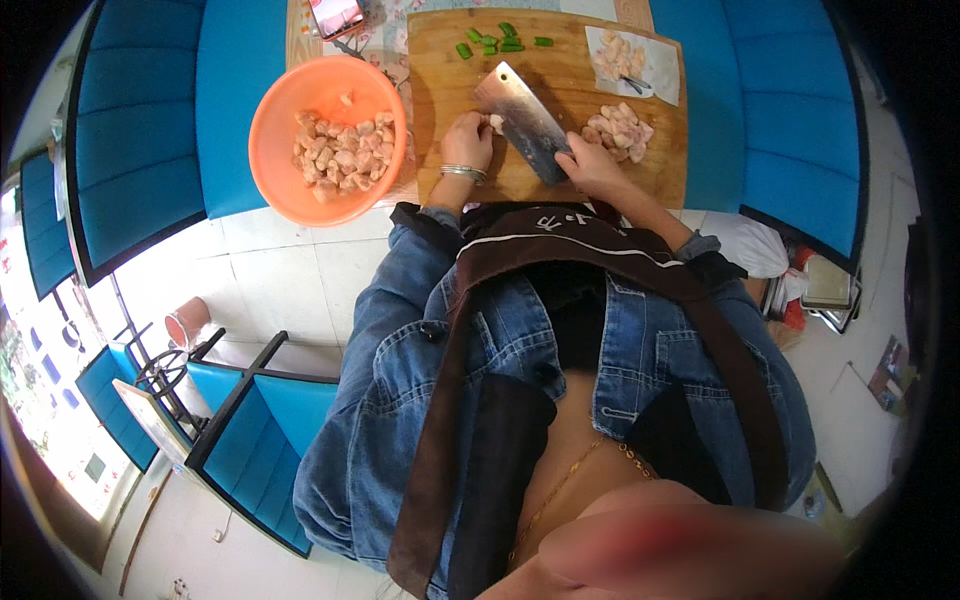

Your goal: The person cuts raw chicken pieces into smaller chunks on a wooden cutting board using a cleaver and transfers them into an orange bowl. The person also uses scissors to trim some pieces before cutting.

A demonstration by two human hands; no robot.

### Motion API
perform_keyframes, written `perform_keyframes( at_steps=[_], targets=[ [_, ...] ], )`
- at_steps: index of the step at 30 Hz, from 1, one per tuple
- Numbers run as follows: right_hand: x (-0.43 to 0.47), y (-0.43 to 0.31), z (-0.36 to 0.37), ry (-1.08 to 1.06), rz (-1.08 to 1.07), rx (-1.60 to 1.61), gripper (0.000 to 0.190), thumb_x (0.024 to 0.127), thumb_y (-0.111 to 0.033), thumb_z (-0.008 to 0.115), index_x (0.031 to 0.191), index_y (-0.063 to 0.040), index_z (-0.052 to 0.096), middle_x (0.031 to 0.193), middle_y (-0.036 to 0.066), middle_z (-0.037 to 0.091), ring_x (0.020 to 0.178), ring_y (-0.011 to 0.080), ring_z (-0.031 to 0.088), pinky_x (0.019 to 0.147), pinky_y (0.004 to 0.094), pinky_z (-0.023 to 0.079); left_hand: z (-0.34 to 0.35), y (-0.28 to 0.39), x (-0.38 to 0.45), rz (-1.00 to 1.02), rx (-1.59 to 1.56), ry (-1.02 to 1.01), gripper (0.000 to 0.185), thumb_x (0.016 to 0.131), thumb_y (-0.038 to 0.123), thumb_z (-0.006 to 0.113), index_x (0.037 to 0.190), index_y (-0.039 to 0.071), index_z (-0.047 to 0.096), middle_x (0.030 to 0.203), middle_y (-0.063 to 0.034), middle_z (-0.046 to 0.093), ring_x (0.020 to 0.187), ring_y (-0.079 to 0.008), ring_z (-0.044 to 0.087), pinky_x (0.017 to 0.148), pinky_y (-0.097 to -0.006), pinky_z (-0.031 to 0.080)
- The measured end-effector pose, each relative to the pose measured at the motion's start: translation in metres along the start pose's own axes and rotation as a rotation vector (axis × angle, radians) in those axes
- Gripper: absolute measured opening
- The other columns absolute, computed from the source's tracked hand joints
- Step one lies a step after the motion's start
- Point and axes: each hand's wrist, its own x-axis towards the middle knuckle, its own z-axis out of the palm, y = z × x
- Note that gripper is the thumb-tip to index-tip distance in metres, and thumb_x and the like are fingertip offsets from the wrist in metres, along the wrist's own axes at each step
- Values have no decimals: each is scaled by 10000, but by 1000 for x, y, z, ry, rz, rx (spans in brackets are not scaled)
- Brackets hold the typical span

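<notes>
My right hand (589, 161) grips a cleaver (525, 120) by its handle end, its broad steel blade slanting up and left over the wooden cutting board (547, 67). Just left of the blade, my left hand (469, 142) holds a small piece of raw meat (496, 124) with its fingertips. A pile of raw meat pieces (621, 133) lies on the board beyond my right hand. Cut green vegetable pieces (504, 39) lie near the board's far edge. At the board's far right corner, pale trimmings (619, 54) and a dark-handled small tool (636, 84) rest on white paper (664, 75).
An orange plastic bowl (262, 150) with many cut meat pieces stands left of the board. Behind it lies a phone (336, 16). Blue padded benches (135, 135) flank the table on both sides. A pinkish bin (187, 322) is on the tiled floor to the left.
</notes>
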Motion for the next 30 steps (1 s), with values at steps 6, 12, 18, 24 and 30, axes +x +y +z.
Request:
perform_keyframes(
  at_steps=[6, 12, 18, 24, 30],
  targets=[
    [16, -8, 4, 157, -159, 131, 291, 841, -259, 506, 923, 12, 436, 817, 279, 548, 787, 451, 528, 680, 480, 406, -5, 0, 1, 25, 56, -14, 87, 743, 134, 577, 805, 74, 591, 807, -138, 602, 765, -326, 576, 660, -418, 465],
    [6, 18, 12, -87, 91, 331, 313, 854, -276, 507, 909, 18, 416, 817, 261, 549, 773, 425, 536, 667, 447, 409, -9, 11, 11, -270, 10, -243, 220, 734, 227, 624, 832, 30, 613, 774, -166, 627, 724, -324, 603, 662, -390, 475],
    [9, 26, 26, 34, 47, 273, 293, 841, -259, 512, 894, 9, 405, 777, 270, 544, 780, 450, 524, 650, 481, 397, -12, 4, 22, -461, -144, -330, 302, 732, 282, 641, 835, -1, 621, 733, -130, 639, 700, -251, 625, 646, -337, 480],
    [8, 16, 26, 117, -30, 218, 277, 836, -245, 511, 898, 3, 404, 796, 286, 544, 792, 455, 521, 655, 489, 399, -10, -2, 19, -515, -332, -296, 283, 719, 274, 653, 812, 8, 627, 704, -124, 633, 668, -250, 621, 634, -340, 480],
    [11, 23, 30, 73, 54, 296, 282, 827, -249, 521, 883, 10, 427, 789, 278, 557, 788, 454, 527, 657, 491, 408, -6, 8, 22, -511, -113, -260, 249, 704, 228, 655, 772, -9, 625, 674, -110, 630, 613, -198, 608, 588, -312, 472]
  ],
)
